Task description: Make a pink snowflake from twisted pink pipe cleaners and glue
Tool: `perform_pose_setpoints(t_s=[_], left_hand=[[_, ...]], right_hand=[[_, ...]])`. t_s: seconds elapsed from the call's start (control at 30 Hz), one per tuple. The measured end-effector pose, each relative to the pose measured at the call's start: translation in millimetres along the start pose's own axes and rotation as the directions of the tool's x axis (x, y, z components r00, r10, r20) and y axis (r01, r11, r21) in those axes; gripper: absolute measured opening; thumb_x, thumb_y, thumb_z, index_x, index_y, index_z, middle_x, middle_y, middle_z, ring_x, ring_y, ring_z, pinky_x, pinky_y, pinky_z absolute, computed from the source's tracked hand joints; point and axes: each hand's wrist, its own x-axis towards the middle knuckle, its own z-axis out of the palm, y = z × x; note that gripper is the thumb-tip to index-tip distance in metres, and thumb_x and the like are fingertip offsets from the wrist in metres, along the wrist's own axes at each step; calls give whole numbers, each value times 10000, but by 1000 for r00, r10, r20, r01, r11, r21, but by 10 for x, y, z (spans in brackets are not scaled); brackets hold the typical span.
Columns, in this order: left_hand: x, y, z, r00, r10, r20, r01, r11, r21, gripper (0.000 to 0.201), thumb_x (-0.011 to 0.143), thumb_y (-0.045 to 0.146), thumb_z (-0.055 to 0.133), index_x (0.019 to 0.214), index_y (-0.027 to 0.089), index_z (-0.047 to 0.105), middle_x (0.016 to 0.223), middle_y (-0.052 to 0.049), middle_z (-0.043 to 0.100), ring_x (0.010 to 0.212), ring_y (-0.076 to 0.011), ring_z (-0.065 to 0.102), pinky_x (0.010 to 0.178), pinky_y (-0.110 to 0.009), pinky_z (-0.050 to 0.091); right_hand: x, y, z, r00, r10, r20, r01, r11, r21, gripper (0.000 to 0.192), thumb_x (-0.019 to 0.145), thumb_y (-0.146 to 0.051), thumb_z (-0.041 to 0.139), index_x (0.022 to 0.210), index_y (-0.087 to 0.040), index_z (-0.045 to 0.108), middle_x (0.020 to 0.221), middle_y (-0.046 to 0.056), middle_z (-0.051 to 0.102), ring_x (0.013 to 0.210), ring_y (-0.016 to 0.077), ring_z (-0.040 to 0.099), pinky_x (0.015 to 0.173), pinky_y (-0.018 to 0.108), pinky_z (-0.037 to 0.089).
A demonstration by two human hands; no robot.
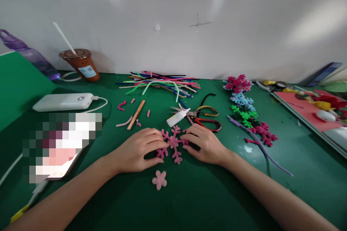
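Observation:
A pink pipe-cleaner snowflake [173,143] lies flat on the green table [206,195]. My left hand [141,149] presses on its left arms with the fingertips. My right hand [202,143] holds down its right arms the same way. A small pale pink pipe-cleaner flower [159,179] lies just in front of the snowflake, apart from both hands. A white glue bottle [177,117] and scissors with red and yellow handles [207,117] lie right behind the hands.
A pile of coloured pipe cleaners [159,83] lies at the back. Finished snowflakes [245,110] in pink, blue and green lie to the right, with a purple pipe cleaner [260,146]. A power bank [63,101], an iced drink cup [81,64], a phone [62,168] and a wooden stick [136,114] sit left.

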Motion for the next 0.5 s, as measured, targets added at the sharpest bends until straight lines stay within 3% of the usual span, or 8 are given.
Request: perform_pose_setpoints(t_s=[0.1,0.2,0.27,0.33,0.37,0.4,0.5], left_hand=[[-5,-23,-64,988,-66,-140,58,997,-58,319,847,287,599,1149,182,591,1075,-83,654,1049,-223,563,916,-373,461],[1,-42,-154,891,-177,-418,153,984,-91,191,887,163,487,1017,174,627,915,-58,677,943,-191,599,854,-349,479],[40,35,-188,843,-136,-521,134,990,-40,179,883,123,463,933,167,629,833,-49,668,871,-183,605,807,-346,489],[117,241,-161,900,47,-433,-14,997,78,134,880,169,497,929,158,621,836,-62,663,836,-188,603,780,-356,499],[166,392,-121,939,180,-293,-136,977,163,141,893,226,506,944,167,623,864,-66,660,828,-183,604,772,-349,508],[218,566,-66,937,309,-166,-262,931,254,170,913,263,493,989,181,621,951,-79,653,852,-177,607,784,-347,517],[361,1132,135,904,418,-83,-380,878,290,227,918,332,509,1112,246,589,1202,-82,572,1017,-191,578,849,-367,520]], right_hand=[[-17,0,0,993,24,-114,-17,998,65,221,883,-197,533,1088,-148,600,939,91,635,878,198,561,778,364,490],[-20,34,-17,944,113,-309,-81,990,116,223,883,-112,503,1086,-155,584,924,84,633,876,181,573,778,342,496],[22,69,-54,922,124,-368,-103,992,78,227,879,-88,494,1075,-160,585,940,85,635,902,184,574,803,343,494],[117,96,-115,945,55,-322,-70,997,-37,237,881,-92,489,1087,-155,586,992,94,640,950,201,563,845,359,481],[184,102,-149,966,6,-257,-35,994,-108,253,885,-97,480,1111,-152,581,1041,101,637,990,215,552,870,372,469],[260,100,-180,984,-39,-174,8,984,-178,278,891,-99,466,1143,-149,571,1096,107,628,1038,230,536,891,385,455],[502,74,-226,992,-104,72,122,935,-332,353,887,-74,431,1216,-140,538,1199,121,591,1150,268,478,898,409,428]])
